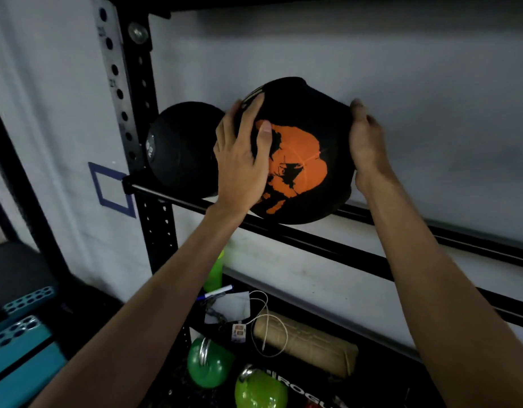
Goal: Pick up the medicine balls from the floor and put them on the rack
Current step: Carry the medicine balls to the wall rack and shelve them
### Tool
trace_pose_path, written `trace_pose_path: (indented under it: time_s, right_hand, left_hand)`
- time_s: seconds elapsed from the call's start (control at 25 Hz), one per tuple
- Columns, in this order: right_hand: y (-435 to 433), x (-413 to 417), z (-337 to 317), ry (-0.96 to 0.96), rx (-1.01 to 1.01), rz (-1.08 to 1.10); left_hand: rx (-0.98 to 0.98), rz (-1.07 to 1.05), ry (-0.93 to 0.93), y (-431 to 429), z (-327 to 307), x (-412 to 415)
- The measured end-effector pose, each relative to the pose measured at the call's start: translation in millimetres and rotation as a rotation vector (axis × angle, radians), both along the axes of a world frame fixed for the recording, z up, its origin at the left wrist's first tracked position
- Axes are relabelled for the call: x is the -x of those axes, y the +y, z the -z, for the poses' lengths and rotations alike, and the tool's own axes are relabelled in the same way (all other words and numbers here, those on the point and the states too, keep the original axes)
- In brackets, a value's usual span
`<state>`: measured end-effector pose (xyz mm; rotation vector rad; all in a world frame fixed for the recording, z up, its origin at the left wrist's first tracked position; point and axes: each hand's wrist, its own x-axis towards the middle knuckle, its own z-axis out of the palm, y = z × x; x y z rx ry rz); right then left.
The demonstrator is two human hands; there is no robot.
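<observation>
Your fingers clamp the orange-marked medicine ball from both sides, left hand and right hand opposed, ball low over the rack rails, just right of the shelved ball.

Both hands are pressed against the black-and-orange medicine ball, so neither palm has free room on its inner side. Just outside the left hand a second black ball sits on the rails, touching or nearly touching the held one, with the black rack upright just beyond it; that side is blocked. Outside the right hand the rails run on bare, giving open room. Beyond the fingertips stands the white wall. Below the wrists the front rail crosses, and under it lie two green kettlebells and a tan roll.
</observation>
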<state>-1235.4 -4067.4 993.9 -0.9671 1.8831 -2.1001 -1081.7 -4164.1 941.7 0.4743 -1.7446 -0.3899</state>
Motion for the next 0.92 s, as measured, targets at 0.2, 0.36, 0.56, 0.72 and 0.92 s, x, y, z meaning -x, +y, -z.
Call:
trace_pose_path:
  time_s: [0.2,0.36,0.56,0.72,0.92]
  right_hand:
    - [-21,-43,34,0.329,0.146,0.233]
    - [-24,-61,49,0.419,0.09,0.4]
    - [1,-86,41,0.385,-0.004,0.335]
    - [44,-105,73,0.437,-0.15,0.363]
    - [176,-124,144,0.506,-0.386,0.499]
  left_hand:
    - [-0.139,-0.016,0.08,-25,9,-9]
    - [-0.089,-0.021,0.018,-25,7,-10]
    - [-0.09,0.006,-0.143,-24,4,-21]
    - [0.177,0.024,-0.127,25,26,-34]
    - [0.271,0.475,-0.167,146,118,-36]
